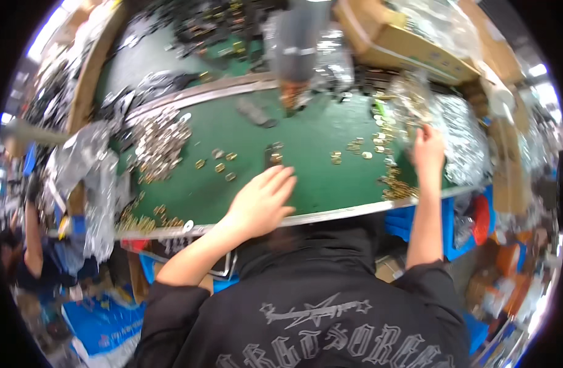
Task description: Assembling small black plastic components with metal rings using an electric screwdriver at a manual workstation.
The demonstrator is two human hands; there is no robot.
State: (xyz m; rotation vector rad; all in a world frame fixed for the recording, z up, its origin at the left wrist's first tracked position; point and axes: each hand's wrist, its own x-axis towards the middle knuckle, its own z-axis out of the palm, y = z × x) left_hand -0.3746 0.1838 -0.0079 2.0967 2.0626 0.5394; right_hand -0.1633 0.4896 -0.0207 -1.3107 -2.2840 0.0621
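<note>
My left hand (264,201) is at the front of the green table, palm down, fingers stretched out and thumb apart. Its fingertips reach the lower end of a small dark piece (269,153) with a gold metal buckle (277,158) on it; whether they touch is unclear. My right hand (430,150) is raised at the table's right side, beside a clear plastic bag (410,101). Its fingers are drawn together, and blur hides whatever lies between them. Just left of that hand, gold and silver buckles (397,187) lie in a loose line.
A heap of silver metal pieces (161,144) covers the left side of the table (318,184). Several gold buckles (220,167) lie scattered nearby. A grey post (295,46) stands at the back, near a cardboard box (410,52). Another person's arm (33,236) shows at far left.
</note>
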